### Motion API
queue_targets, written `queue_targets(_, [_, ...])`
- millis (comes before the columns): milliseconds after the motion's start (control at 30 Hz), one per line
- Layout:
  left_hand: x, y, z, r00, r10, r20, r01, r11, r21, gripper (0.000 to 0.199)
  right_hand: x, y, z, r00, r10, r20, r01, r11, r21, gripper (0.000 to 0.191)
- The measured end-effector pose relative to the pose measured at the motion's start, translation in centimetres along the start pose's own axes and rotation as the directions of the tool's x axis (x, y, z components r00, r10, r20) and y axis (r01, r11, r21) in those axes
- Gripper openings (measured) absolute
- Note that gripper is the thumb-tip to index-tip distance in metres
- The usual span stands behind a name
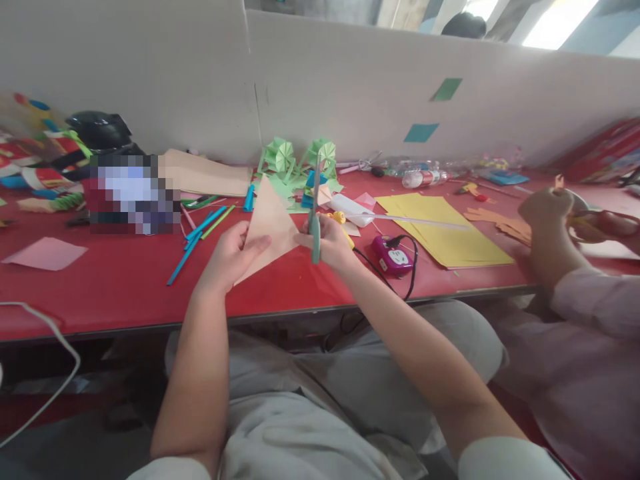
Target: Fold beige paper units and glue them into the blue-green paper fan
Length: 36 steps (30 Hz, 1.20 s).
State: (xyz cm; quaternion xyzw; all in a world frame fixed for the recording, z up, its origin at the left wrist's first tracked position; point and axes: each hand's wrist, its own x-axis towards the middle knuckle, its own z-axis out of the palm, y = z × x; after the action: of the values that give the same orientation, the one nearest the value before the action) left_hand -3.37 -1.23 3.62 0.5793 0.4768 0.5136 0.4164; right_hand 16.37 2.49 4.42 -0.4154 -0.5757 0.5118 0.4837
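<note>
A folded tan paper triangle (270,230) is held above the red table (280,293). My left hand (233,257) pinches its left side, thumb across the front. At its right corner, my right hand (330,243) has its fingertips on the paper and also holds green-handled scissors (315,233), whose blades point up. Behind the paper stand two green folded-paper figures (279,157). Blue paper tubes (195,243) lie to the left of my left hand.
A purple power socket (393,257) with a black cable and yellow sheets (443,227) lie to the right. Farther right are another person's hands (545,207). A pink sheet (46,255) lies at the left, and a white cable (60,337) hangs over the table edge.
</note>
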Motion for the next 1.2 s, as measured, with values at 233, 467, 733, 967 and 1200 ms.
queue_targets(233, [0.7,-1.8,-2.5,0.99,0.059,-0.132,-0.041,0.99,0.137,0.028,-1.1,0.3,-1.2,0.987,0.136,0.089,-0.12,0.978,-0.168,0.049])
queue_targets(467, [0.3,-2.1,-3.2,0.941,0.2,-0.273,-0.111,0.945,0.308,0.026,-3.6,0.3,-2.7,0.936,0.227,0.268,-0.149,0.948,-0.282,0.054])
queue_targets(733, [0.2,-2.6,-2.6,0.92,0.2,-0.338,-0.131,0.967,0.218,0.028,-3.7,0.1,-3.8,0.912,0.254,0.323,-0.158,0.942,-0.297,0.052])
queue_targets(967, [0.3,-2.6,-1.8,0.937,0.171,-0.304,-0.155,0.985,0.077,0.024,-3.7,0.2,-3.7,0.915,0.218,0.339,-0.113,0.946,-0.303,0.051])
queue_targets(1200, [0.3,-2.5,-1.7,0.944,0.178,-0.278,-0.177,0.984,0.032,0.019,-3.5,0.0,-3.7,0.907,0.238,0.348,-0.133,0.945,-0.299,0.051])
